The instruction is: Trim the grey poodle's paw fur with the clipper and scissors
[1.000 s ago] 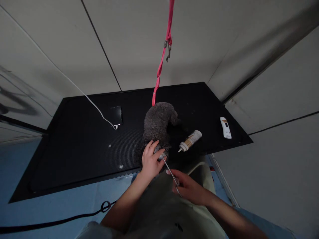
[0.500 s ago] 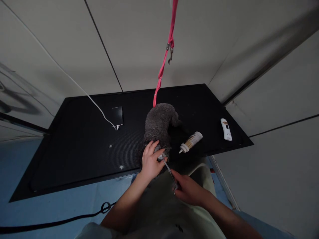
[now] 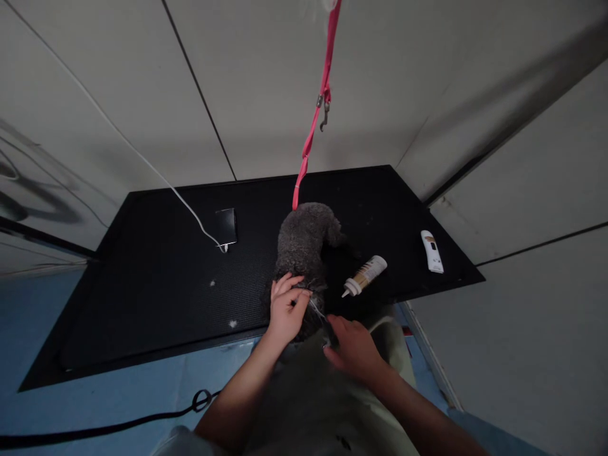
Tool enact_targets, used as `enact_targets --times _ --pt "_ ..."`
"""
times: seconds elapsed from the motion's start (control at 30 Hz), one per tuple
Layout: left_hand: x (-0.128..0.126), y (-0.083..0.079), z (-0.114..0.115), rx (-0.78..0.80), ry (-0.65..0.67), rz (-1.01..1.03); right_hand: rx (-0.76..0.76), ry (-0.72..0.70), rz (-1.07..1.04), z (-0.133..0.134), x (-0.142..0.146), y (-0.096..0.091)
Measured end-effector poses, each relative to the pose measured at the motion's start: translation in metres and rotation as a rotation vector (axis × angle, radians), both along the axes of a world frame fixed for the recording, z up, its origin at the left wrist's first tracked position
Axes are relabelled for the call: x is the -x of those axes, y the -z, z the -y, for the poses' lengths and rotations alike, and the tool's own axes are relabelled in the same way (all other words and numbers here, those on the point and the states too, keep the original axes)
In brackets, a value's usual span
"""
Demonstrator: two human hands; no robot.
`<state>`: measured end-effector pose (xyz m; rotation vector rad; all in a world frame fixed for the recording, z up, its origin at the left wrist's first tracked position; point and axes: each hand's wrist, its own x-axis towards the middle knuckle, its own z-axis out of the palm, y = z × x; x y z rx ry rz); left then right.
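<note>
A grey curly-haired dog (image 3: 304,244) is on the black table, its head end toward me. My left hand (image 3: 287,310) lies over its head, thumb and forefinger pinched together at the ear; the ear itself is mostly hidden under the fingers. My right hand (image 3: 354,348) is closed around slim metal forceps (image 3: 317,309), whose tip points at the dog's ear beside my left thumb. What the tip grips, if anything, is too small to see. A white-and-gold nozzle bottle (image 3: 365,276) lies on its side to the right of the dog.
A pink grooming leash (image 3: 308,142) with a metal hook hangs down to the dog. On the black table (image 3: 156,266) are a phone (image 3: 227,226) on a white cable, small tufts of pale fluff (image 3: 232,323) and a white clipper-like device (image 3: 432,252) at right. Walls stand behind and right.
My left thumb and forefinger have closed together at the ear. The forceps have turned in my right hand, and their handle loop is now covered by my fingers.
</note>
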<state>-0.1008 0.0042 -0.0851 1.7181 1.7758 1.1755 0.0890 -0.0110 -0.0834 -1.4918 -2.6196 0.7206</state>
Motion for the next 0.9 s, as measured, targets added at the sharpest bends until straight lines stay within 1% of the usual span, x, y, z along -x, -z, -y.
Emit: enact_targets --times 0.03,0.1,0.2,0.27,0.3,0.33,0.4,0.47,0.5,0.53,0.57,0.6,0.63,0.67,0.7,0.73,0.77,0.8,0.83,0.87,0.9 --pt "0.000 0.001 -0.001 -0.001 -0.046 0.030 0.020 0.014 -0.015 0.001 -0.002 0.003" --pt "0.000 0.002 -0.003 -0.015 -0.099 0.051 0.094 0.072 -0.132 0.003 -0.009 0.006" --pt "-0.002 0.000 -0.004 -0.039 -0.095 0.030 0.226 0.246 -0.463 -0.004 -0.012 0.004" --pt "-0.005 -0.003 -0.004 -0.043 -0.088 0.037 0.261 0.385 -0.668 -0.014 -0.003 0.000" --pt "-0.005 -0.004 -0.004 -0.040 -0.089 0.059 0.255 0.437 -0.741 -0.021 0.006 -0.003" --pt "-0.004 -0.005 -0.005 -0.038 -0.095 0.104 0.239 0.460 -0.794 -0.027 0.016 -0.005" --pt "0.003 -0.005 -0.007 -0.037 -0.121 0.263 0.241 0.402 -0.844 -0.037 0.038 -0.010" --pt "0.020 -0.004 -0.009 -0.029 -0.163 0.426 0.292 0.357 -0.877 -0.042 0.058 -0.013" --pt "0.033 -0.004 -0.010 -0.010 -0.183 0.456 0.324 0.357 -0.899 -0.043 0.065 -0.014" --pt "0.046 -0.005 -0.010 0.020 -0.199 0.431 0.353 0.367 -0.924 -0.043 0.070 -0.016" --pt "0.060 -0.008 -0.009 0.063 -0.207 0.353 0.373 0.381 -0.948 -0.043 0.073 -0.017" --pt "0.072 -0.012 -0.008 0.102 -0.183 0.245 0.388 0.388 -0.967 -0.042 0.074 -0.017" --pt "0.082 -0.018 -0.006 0.095 -0.160 0.116 0.398 0.390 -0.979 -0.042 0.074 -0.018" --pt "0.088 -0.027 -0.003 0.063 -0.165 -0.021 0.403 0.390 -0.983 -0.041 0.074 -0.019" --pt "0.090 -0.037 0.001 0.019 -0.210 -0.125 0.405 0.391 -0.981 -0.041 0.074 -0.020" --pt "0.087 -0.048 0.004 -0.028 -0.254 -0.187 0.406 0.396 -0.975 -0.041 0.074 -0.020" --pt "0.080 -0.059 0.008 -0.068 -0.258 -0.207 0.408 0.404 -0.973 -0.040 0.075 -0.020" --pt "0.070 -0.068 0.010 -0.094 -0.220 -0.193 0.414 0.412 -0.981 -0.040 0.077 -0.019" --pt "0.058 -0.075 0.011 -0.114 -0.151 -0.154 0.422 0.421 -1.002 -0.039 0.078 -0.018" --pt "0.045 -0.079 0.011 -0.118 -0.053 -0.106 0.432 0.429 -1.037 -0.038 0.080 -0.017" --pt "0.032 -0.080 0.010 -0.099 0.050 -0.082 0.443 0.439 -1.082 -0.037 0.082 -0.015"
